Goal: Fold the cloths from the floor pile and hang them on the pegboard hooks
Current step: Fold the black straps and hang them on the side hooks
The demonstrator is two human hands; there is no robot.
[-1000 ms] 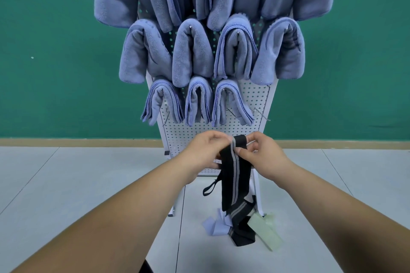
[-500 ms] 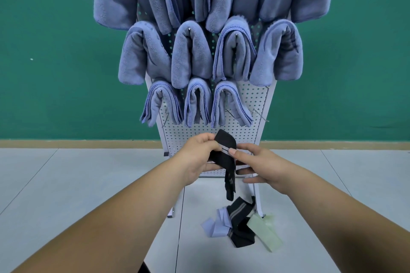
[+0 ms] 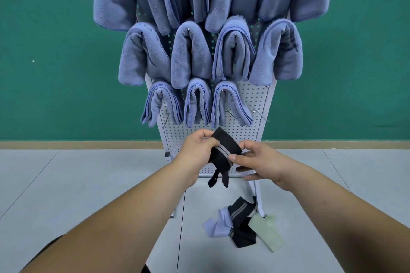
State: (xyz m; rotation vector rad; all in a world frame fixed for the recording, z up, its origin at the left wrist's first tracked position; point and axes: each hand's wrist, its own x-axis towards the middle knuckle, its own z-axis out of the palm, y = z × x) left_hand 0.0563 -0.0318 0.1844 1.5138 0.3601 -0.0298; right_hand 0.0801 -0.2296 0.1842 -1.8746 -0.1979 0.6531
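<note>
1. Black grey-striped cloth sits folded before the pegboard's lower edge, tails dangling.
2. Left hand pinches its top fold; right hand pinches the striped edge, remaining fingers loose.
3. Bare hook juts from the pegboard above-right of the cloth, nearer the right hand.
4. Blue towels drape higher hooks; floor pile lies at the pegboard's foot.

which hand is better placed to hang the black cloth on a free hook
Likely the right hand: it pinches the black striped cloth, and the bare hook juts from the right side of the pegboard just above it. The left hand sits farther off.
</note>
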